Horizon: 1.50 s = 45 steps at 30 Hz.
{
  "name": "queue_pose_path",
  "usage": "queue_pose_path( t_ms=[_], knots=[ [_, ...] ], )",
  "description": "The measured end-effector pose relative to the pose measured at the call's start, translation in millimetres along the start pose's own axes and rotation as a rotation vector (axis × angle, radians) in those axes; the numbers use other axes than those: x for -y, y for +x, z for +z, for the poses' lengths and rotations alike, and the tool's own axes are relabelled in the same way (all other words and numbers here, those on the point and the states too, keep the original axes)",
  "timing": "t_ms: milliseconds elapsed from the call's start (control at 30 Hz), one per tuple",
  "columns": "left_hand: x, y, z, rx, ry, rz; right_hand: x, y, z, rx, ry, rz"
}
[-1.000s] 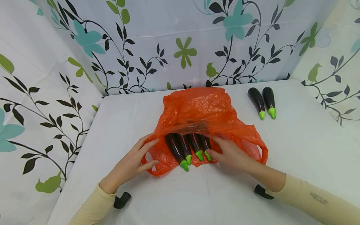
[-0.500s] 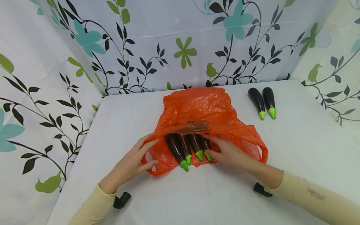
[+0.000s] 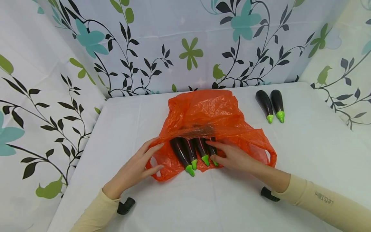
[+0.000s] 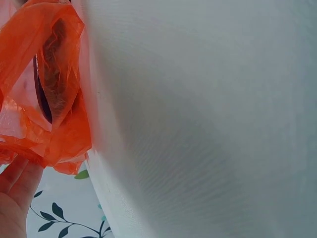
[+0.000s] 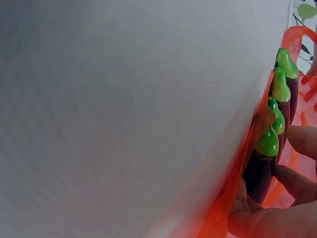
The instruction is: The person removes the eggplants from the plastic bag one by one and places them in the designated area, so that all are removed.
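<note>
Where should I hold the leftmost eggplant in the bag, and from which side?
I'd hold the leftmost eggplant near its green stem, coming from the near left: that tapered end pokes out of the orange bag, while the next eggplant crowds its right.

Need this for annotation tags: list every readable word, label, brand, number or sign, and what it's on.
None legible.
Right sleeve: dark lettering, too small and blurred to read.
Orange plastic bag, eggplants: no text visible.
Fabric backdrop: plant and bird prints, no text visible.
</note>
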<state>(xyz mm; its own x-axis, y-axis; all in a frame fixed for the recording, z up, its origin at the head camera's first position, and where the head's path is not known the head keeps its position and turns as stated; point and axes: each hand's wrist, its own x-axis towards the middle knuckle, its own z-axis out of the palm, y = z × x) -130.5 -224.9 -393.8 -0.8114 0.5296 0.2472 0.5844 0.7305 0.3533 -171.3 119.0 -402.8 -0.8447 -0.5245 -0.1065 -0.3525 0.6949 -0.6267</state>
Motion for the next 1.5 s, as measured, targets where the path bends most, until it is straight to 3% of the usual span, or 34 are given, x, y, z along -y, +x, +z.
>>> queue_pose_path(
  t_ms=[333,600,867,1500],
  knots=[
    [0.2,0.8,0.3,0.0,0.001,0.002,-1.2,0.4,1.3,-0.012,0.027,0.013],
    [1.1,1.0,0.2,-0.003,-0.001,0.012,-4.3,-0.8,0.1,-0.098,0.056,0.029],
    [1.9,1.0,0.6,-0.005,0.001,0.016,-5.8,-7.2,-0.8,-0.155,0.067,-0.033],
    [0.4,1.8,-1.5,0.004,-0.004,0.003,3.8,-34.1,-10.8,-0.161,0.032,-0.063]
  ],
)
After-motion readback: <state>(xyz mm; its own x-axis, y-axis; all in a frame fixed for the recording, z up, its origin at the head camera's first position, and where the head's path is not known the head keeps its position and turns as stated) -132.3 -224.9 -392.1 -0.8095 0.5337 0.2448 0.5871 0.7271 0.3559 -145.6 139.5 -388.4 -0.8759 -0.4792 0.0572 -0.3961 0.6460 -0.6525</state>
